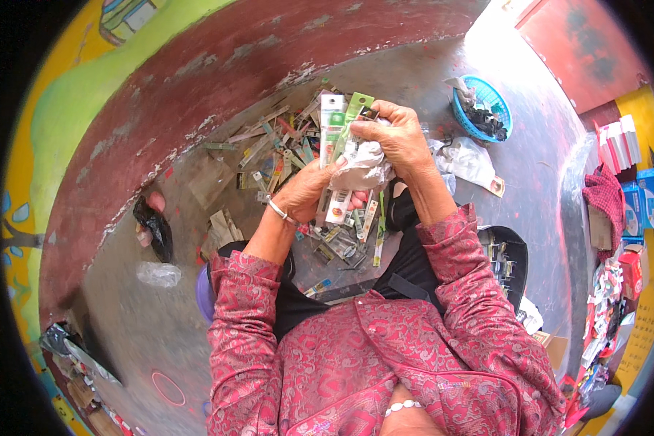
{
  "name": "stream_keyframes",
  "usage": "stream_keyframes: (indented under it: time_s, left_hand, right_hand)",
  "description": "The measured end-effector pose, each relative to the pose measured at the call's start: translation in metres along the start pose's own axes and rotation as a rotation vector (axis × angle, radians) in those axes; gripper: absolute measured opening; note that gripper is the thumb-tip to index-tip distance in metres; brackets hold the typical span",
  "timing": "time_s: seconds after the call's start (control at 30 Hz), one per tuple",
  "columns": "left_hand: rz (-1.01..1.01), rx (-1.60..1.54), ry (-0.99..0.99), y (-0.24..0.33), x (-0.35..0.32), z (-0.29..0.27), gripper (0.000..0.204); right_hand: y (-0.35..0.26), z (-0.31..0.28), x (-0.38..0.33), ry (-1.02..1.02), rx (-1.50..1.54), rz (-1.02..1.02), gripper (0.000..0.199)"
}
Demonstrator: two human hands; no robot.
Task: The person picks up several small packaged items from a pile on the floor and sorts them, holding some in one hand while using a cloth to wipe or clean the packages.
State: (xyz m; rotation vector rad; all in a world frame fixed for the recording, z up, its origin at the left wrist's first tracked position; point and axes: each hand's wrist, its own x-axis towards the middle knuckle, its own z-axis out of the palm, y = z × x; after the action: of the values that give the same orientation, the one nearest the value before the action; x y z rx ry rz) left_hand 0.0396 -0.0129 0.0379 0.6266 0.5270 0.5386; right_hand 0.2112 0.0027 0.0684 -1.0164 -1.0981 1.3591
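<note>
In front of my chest, both hands are raised over a pile on the floor. My left hand (305, 190) is closed round a long white strip pack (332, 115) with green print and a hole at its top. Its lower end, or another white strip, pokes out below the fingers. My right hand (403, 142) pinches a green strip pack (361, 105) between thumb and fingers, right beside the white one. A crumpled white wad (363, 166), cloth or thin plastic, is bunched between the palms, partly covering the strips. Which hand bears the wad I cannot tell.
Loose strip packs (272, 149) lie heaped below my hands, between my legs. A blue basket (503, 102) with dark scraps stands far right, near a white plastic bag (466, 161). A black bag (152, 225) lies left by the red wall (123, 145). Boxes (643, 203) line the right side.
</note>
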Motion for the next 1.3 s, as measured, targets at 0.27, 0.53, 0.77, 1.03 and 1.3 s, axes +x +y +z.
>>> stream_keyframes:
  time_s: [0.27, 0.53, 0.77, 1.03, 1.3]
  left_hand:
    - [-0.089, 0.041, -0.158, -0.010, -0.008, -0.005, 0.050]
    - [-0.127, -0.052, -0.245, -0.022, -0.005, -0.006, 0.043]
    - [-0.125, -0.125, -0.345, -0.020, -0.005, -0.004, 0.047]
    - [0.234, 0.401, -0.070, -0.015, -0.009, -0.009, 0.033]
    - [0.111, 0.216, -0.028, -0.014, -0.008, -0.013, 0.009]
  right_hand:
    - [-0.005, -0.004, -0.002, -0.132, -0.192, 0.077, 0.039]
    - [-0.003, 0.004, -0.001, -0.147, -0.112, 0.229, 0.047]
    - [0.004, 0.001, 0.004, -0.179, 0.108, 0.074, 0.014]
    - [0.009, 0.004, 0.013, -0.048, -0.155, 0.082, 0.009]
    - [0.012, 0.003, 0.024, 0.158, -0.326, 0.008, 0.014]
